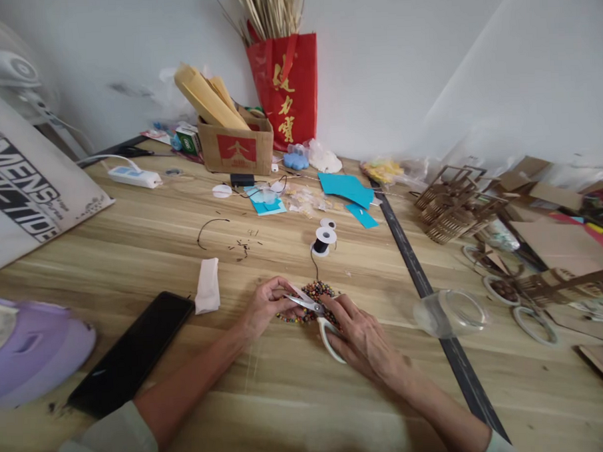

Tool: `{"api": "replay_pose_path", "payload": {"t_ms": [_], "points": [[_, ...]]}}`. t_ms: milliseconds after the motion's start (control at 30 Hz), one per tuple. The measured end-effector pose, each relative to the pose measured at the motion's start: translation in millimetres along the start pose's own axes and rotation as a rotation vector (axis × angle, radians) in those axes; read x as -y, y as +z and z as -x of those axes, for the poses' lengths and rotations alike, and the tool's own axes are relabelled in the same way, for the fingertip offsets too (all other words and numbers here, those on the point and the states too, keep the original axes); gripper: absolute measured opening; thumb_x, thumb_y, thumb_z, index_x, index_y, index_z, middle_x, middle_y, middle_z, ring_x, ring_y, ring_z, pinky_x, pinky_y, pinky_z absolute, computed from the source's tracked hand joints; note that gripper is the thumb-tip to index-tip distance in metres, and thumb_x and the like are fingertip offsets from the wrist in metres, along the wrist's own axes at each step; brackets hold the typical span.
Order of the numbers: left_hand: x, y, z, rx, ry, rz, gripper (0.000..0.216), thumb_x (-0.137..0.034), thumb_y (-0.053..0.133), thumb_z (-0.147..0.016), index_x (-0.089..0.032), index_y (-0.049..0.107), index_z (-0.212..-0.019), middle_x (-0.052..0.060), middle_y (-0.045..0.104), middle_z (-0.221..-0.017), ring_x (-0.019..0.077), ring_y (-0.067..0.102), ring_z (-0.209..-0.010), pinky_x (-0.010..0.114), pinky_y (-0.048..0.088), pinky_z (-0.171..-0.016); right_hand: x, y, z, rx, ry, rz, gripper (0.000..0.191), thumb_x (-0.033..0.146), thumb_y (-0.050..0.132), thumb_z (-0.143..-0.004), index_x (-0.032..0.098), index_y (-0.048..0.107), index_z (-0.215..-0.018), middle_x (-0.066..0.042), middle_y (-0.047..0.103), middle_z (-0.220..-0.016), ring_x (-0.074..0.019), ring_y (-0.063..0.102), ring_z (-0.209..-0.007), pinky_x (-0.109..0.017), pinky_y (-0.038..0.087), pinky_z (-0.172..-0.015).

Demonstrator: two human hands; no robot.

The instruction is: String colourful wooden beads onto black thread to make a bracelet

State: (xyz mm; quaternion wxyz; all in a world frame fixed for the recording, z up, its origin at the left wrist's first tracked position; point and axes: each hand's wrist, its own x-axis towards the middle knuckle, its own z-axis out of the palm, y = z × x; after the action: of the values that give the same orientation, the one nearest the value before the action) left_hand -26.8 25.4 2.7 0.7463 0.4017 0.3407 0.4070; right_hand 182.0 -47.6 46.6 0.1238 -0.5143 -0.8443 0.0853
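Fingers [341,312] on scissors [317,308] — one pair, one bead-pile [324,287]

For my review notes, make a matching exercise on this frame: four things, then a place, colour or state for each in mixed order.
Things:
1. Scissors
2. Front spool
3. Clear jar
4. Red bag

Descriptions:
A. At the back, dry stalks poking out
B. Wound with black thread
C. White-handled, in the right hand
D. Over the dark strip on the table

Pairs: 1-C, 2-B, 3-D, 4-A
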Motion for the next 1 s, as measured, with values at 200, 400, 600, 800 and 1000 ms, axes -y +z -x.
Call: {"api": "replay_pose_path", "payload": {"t_ms": [200, 400, 600, 800, 1000], "points": [[0.5, -1.5, -1.2, -0.021, 0.043, 0.0, 0.049, -0.037, 0.088, -0.055, -0.015, 0.052, -0.079, 0.006, 0.075, -0.073, 0.0173, 0.07, -0.054, 0.02, 0.049, -0.047, 4.9, -10.3, -11.4, 0.027, -0.022, 0.03, 0.049, 0.018, 0.056, -0.089, 0.023, 0.04, -0.135, -0.01, 0.058, -0.113, -0.0227, 0.064, -0.094, -0.033, 0.055, -0.08], [-1.5, -3.9, -2.1, -0.019, 0.06, -0.004, 0.049, -0.038, 0.088, -0.057, -0.015, 0.051, -0.079, 0.006, 0.074, -0.07, 0.0179, 0.07, -0.055, 0.021, 0.051, -0.05, 7.2, -15.4, -22.1, 0.056, -0.042, 0.034, 0.049, 0.02, 0.056, -0.091, 0.023, 0.039, -0.137, -0.01, 0.058, -0.112, -0.0207, 0.065, -0.088, -0.031, 0.056, -0.076], [-4.3, -6.5, -2.8, -0.069, 0.07, 0.027, 0.048, -0.036, 0.088, -0.056, -0.015, 0.051, -0.079, 0.004, 0.073, -0.066, 0.0176, 0.07, -0.054, 0.022, 0.051, -0.05, 4.7, -14.6, -31.6, 0.073, -0.066, 0.057, 0.045, 0.019, 0.055, -0.091, 0.02, 0.04, -0.133, -0.009, 0.059, -0.105, -0.0194, 0.064, -0.081, -0.029, 0.053, -0.07], [-5.7, -11.9, -6.5, -0.141, 0.107, 0.081, 0.044, -0.03, 0.087, -0.056, -0.014, 0.053, -0.08, 0.003, 0.073, -0.066, 0.017, 0.07, -0.056, 0.022, 0.051, -0.052, 1.0, -14.6, -48.9, 0.126, -0.144, 0.065, 0.042, 0.019, 0.054, -0.092, 0.018, 0.039, -0.131, -0.008, 0.062, -0.1, -0.0206, 0.064, -0.084, -0.028, 0.051, -0.069], [-7.7, -15.9, -9.5, -0.195, 0.107, 0.17, 0.043, -0.026, 0.087, -0.055, -0.014, 0.058, -0.085, 0.002, 0.074, -0.07, 0.0157, 0.07, -0.059, 0.02, 0.05, -0.052, -1.1, -18.5, -65.7, 0.177, -0.129, -0.058, 0.033, 0.017, 0.051, -0.093, 0.017, 0.045, -0.126, -0.008, 0.063, -0.097, -0.0179, 0.064, -0.08, -0.026, 0.049, -0.067]]}}
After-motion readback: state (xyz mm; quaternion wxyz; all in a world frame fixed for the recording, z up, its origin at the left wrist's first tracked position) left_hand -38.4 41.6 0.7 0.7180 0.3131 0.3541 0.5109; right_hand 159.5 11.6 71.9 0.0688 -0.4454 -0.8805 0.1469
